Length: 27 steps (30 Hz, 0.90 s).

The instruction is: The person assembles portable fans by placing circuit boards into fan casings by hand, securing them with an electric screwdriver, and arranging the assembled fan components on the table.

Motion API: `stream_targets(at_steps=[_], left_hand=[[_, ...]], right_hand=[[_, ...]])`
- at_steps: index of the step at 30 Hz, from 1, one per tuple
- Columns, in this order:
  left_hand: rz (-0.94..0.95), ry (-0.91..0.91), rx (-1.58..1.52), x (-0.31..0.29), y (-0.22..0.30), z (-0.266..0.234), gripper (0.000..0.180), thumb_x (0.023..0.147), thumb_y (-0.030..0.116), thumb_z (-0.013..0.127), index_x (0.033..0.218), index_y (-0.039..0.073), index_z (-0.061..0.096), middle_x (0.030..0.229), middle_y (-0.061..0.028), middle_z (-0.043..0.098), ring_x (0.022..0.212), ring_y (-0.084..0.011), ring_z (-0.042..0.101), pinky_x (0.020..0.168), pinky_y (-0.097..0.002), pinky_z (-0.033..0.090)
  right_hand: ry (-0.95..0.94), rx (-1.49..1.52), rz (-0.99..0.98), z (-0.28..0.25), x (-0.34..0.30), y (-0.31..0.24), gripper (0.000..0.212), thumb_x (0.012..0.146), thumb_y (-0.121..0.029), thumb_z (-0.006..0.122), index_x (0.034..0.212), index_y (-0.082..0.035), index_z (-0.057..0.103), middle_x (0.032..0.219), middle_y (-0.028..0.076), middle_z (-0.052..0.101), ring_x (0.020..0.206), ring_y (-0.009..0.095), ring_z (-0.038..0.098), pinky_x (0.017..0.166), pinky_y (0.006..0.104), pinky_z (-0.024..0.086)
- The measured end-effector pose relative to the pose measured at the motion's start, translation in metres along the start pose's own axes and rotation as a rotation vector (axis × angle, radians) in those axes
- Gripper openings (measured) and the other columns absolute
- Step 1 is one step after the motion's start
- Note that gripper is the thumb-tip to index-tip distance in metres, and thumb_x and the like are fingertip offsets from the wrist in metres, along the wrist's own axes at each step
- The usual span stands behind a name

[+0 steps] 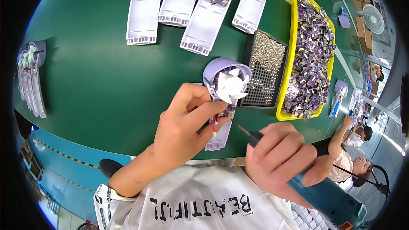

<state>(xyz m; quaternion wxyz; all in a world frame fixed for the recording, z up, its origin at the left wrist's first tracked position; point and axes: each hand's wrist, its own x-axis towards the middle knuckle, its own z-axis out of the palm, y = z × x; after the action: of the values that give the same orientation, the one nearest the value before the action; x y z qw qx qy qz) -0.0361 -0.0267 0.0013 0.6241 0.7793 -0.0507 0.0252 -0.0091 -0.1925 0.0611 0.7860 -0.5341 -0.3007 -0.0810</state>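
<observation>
My left hand (pixel 181 123) is closed on a small fan's lavender housing (pixel 221 65), near the table's front edge. White blades (pixel 231 86) sit in its round head. By my fingertips, a small purple circuit board (pixel 228 112) lies in the handle shell (pixel 219 141), with red and black wires and a white plug beside it. Wrapped around a teal electric screwdriver (pixel 326 198), my right hand (pixel 283 157) points the thin bit (pixel 240 126) left toward the board. The bit's tip is close to the board; whether it touches a screw I cannot tell.
A black perforated tray (pixel 260 86) of small screws stands right of the fan, beside a yellow bin (pixel 294 38) heaped with circuit boards. Several fan shells (pixel 142 21) lie at the back; more shells (pixel 32 81) are stacked far left. Other people (pixel 351 166) sit at the right.
</observation>
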Motion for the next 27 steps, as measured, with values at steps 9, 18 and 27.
stream_targets(at_steps=[9,18,27], left_hand=[[-0.013,0.012,-0.021,-0.005,-0.002,-0.001,0.028,0.072,-0.006,0.080,0.098,0.001,0.070,0.100,-0.0070,0.051,0.074,-0.0157,0.066,0.060,-0.0291,0.054],[-0.021,0.019,-0.013,-0.006,-0.005,0.000,0.026,0.074,-0.003,0.077,0.098,0.003,0.070,0.098,-0.0066,0.053,0.073,-0.0175,0.067,0.057,-0.0312,0.054],[-0.047,-0.017,-0.065,-0.003,0.006,-0.001,0.034,0.072,-0.009,0.079,0.103,0.003,0.070,0.103,-0.0090,0.053,0.081,-0.0184,0.066,0.066,-0.0294,0.055]], right_hand=[[0.013,-0.135,0.109,0.017,0.006,0.008,0.023,0.090,-0.014,0.063,0.102,-0.010,0.043,0.072,0.009,0.058,0.052,0.024,0.055,0.047,0.0375,0.049],[0.090,-0.096,0.035,0.024,-0.005,0.022,0.060,0.092,-0.068,0.048,0.101,-0.009,0.050,0.065,0.005,0.052,0.047,0.018,0.048,0.043,0.0342,0.037],[-0.015,-0.205,-0.091,0.028,-0.013,0.017,0.032,0.093,-0.043,0.049,0.097,-0.011,0.048,0.065,0.005,0.050,0.047,0.020,0.047,0.044,0.0341,0.038]])
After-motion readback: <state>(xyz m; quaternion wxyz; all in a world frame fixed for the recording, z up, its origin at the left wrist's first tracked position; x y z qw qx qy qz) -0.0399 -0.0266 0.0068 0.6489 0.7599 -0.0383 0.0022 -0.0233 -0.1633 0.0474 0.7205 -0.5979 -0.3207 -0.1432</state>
